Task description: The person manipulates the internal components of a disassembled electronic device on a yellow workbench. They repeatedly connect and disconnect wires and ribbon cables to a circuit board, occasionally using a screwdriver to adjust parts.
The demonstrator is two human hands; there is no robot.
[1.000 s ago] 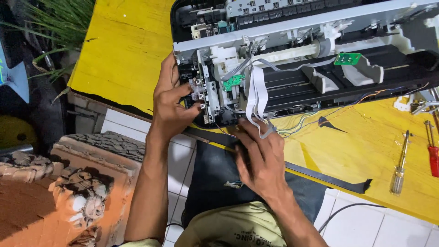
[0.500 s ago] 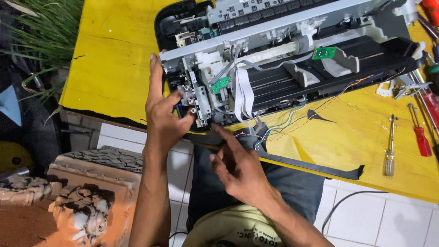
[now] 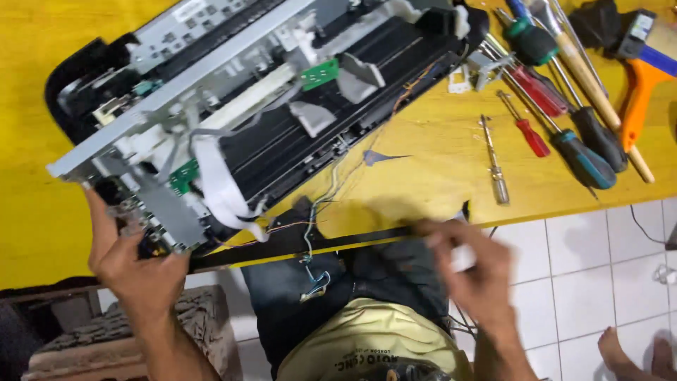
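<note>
While the left hand [image 3: 137, 271] keeps its grip on the near corner of the opened printer [image 3: 240, 120] on the yellow counter [image 3: 423, 169], the right hand [image 3: 469, 271] has pulled away from the ribbon cables [image 3: 218, 187]; it's blurred over the counter edge, fingers loosely spread, holding nothing I can make out. Screwdrivers [image 3: 557, 85] now show at right.

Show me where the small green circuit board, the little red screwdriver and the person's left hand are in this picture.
green circuit board [image 3: 321, 73]: head view, middle of its green face.
red screwdriver [image 3: 531, 137]: head view, on the red handle.
left hand [image 3: 137, 271]: head view, back of the hand, at the opened printer's [image 3: 211, 77] corner.
</note>
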